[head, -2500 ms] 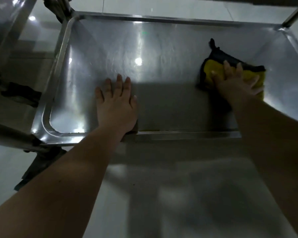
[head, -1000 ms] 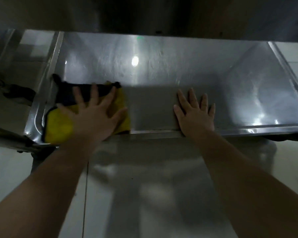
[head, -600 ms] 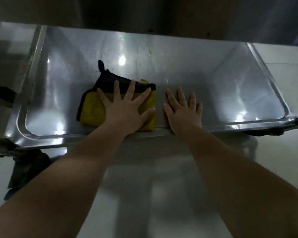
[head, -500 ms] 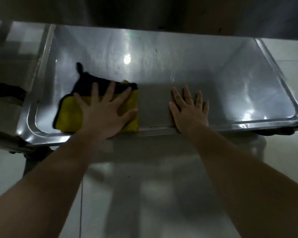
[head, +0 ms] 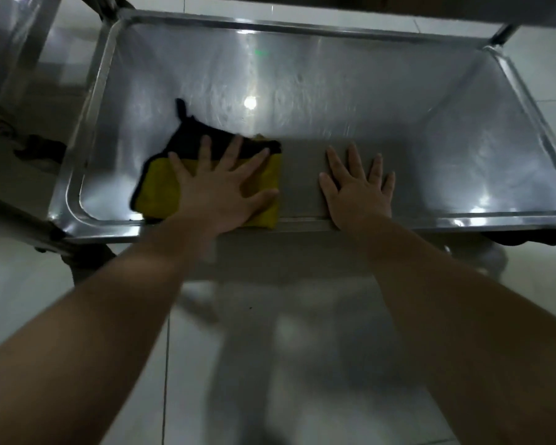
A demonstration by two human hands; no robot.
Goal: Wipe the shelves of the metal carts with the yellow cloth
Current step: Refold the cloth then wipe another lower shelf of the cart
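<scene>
The person's left hand [head: 220, 191] lies palm down with its fingers fanned wide and straight, pressing flat on a folded yellow cloth with a black border [head: 161, 187]. The cloth sticks out to the left of that hand. Its black part runs under the fingertips, and a small black tab pokes up beyond them. The cloth's right edge ends just past the thumb.

The right hand [head: 358, 191] rests flat beside it on bare metal, fingers straight and only slightly parted, holding nothing. A strip of bare metal separates it from the cloth.

Both hands sit on the shiny stainless-steel cart shelf with a raised rim [head: 430, 139], and both wrists cross its near rim. Most of the shelf stretches away beyond the fingertips and off to the right of the right hand.

A bright round glint of light [head: 250, 102] shows on the metal beyond the left hand's fingers. Glossy white floor tiles [head: 302, 364] lie under both forearms. A dark caster wheel [head: 527, 239] peeks out below the rim, well to the right of the right hand.
</scene>
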